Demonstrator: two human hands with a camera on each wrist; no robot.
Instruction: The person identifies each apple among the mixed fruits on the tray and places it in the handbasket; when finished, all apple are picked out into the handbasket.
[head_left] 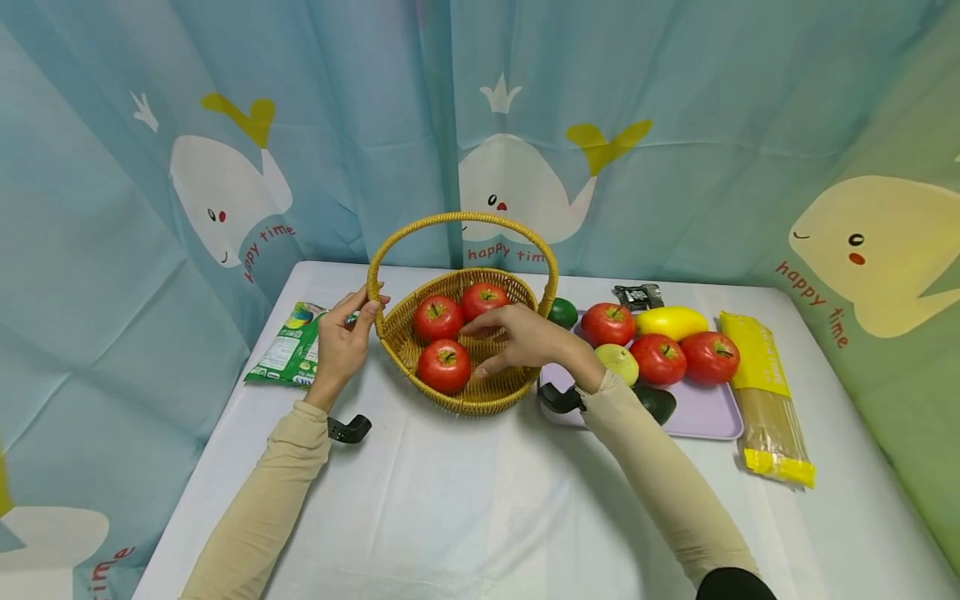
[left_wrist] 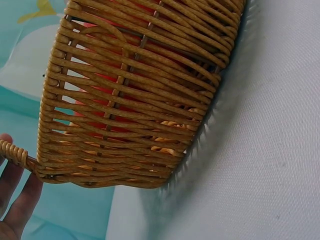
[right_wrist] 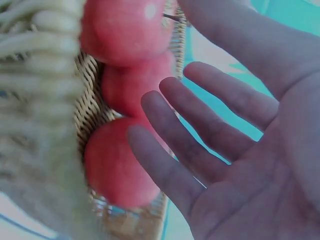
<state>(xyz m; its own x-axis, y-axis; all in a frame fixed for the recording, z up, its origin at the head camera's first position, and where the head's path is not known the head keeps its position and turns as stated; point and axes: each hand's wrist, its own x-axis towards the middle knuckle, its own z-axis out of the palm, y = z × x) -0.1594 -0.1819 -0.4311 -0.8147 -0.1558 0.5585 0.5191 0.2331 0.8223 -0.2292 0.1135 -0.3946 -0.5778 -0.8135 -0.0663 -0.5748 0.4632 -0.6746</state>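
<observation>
A yellow-brown wicker basket (head_left: 480,407) with an arched handle (head_left: 461,218) stands on the table. It holds three red apples: a front apple (head_left: 442,367), a left apple (head_left: 437,318) and a back apple (head_left: 484,299). My left hand (head_left: 343,340) grips the foot of the handle on the left; the left wrist view shows fingers (left_wrist: 26,202) around it beside the basket wall (left_wrist: 125,100). Over the basket's right half reaches my right hand (head_left: 523,337), palm (right_wrist: 235,200) empty and fingers spread near the apples. Whether a fingertip touches an apple I cannot tell.
A lilac tray (head_left: 708,417) on the right carries several apples, a yellow mango-like fruit (head_left: 671,322), a pale green fruit (head_left: 617,363) and dark green ones. Beside it lie a noodle pack (head_left: 768,400) and a black packet (head_left: 639,297). A green bag (head_left: 288,346) lies left.
</observation>
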